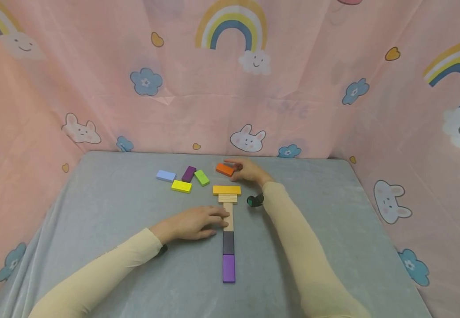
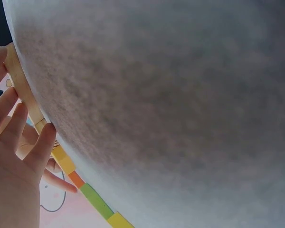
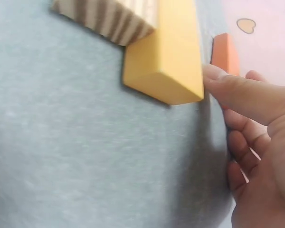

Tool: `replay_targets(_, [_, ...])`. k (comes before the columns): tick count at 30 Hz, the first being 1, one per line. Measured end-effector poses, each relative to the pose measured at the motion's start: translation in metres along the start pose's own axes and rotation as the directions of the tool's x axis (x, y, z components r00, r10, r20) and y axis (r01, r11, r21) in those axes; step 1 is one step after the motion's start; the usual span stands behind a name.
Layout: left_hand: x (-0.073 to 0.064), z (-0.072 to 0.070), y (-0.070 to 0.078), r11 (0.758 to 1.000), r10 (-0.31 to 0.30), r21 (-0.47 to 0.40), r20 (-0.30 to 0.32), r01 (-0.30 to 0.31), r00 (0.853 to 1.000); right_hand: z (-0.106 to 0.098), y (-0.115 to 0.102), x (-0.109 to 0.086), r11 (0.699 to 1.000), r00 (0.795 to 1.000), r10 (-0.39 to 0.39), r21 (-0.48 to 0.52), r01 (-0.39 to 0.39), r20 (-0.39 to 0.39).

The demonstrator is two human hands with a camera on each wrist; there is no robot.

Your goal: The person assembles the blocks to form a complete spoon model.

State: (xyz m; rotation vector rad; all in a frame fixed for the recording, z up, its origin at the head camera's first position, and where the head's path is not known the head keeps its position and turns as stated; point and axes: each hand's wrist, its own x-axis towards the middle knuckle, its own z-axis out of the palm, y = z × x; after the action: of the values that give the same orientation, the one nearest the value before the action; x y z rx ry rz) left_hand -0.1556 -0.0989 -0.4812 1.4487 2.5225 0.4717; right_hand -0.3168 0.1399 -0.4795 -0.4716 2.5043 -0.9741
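Observation:
My left hand (image 1: 195, 223) lies beside a plain wooden block (image 1: 230, 218), its spread fingertips at the block's left edge. That block is in a straight line with a dark grey block (image 1: 228, 243) and a purple block (image 1: 229, 268). At the line's far end, a striped pale wooden piece (image 1: 227, 198) meets a yellow-orange block (image 1: 226, 190) set crosswise. My right hand (image 1: 249, 171) is at an orange block (image 1: 223, 168), index finger stretched along its far side and thumb on the near side. In the right wrist view, the thumb partly covers the orange block (image 3: 222, 52).
Left of the orange block lie a light green block (image 1: 202, 177), a yellow block (image 1: 181, 186), a dark purple block (image 1: 188, 174) and a light blue block (image 1: 166, 176). A grey cloth (image 1: 114, 207) covers the table. Pink patterned curtains (image 1: 198, 115) stand behind and at both sides.

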Motion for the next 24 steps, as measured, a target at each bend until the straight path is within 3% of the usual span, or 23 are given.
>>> replay_targets(7, [0.0001, 0.0008, -0.0004, 1.000, -0.007, 0.009, 0.001, 0.007, 1.000, -0.0022, -0.0048, 0.0027, 0.997, 0.999, 0.022, -0.069, -0.019, 0.050])
replay_targets(24, [0.0000, 0.0008, -0.0003, 1.000, -0.008, 0.014, 0.003, 0.008, 1.000, -0.0007, -0.0052, 0.0033, 0.992, 0.999, 0.022, -0.123, -0.016, 0.047])
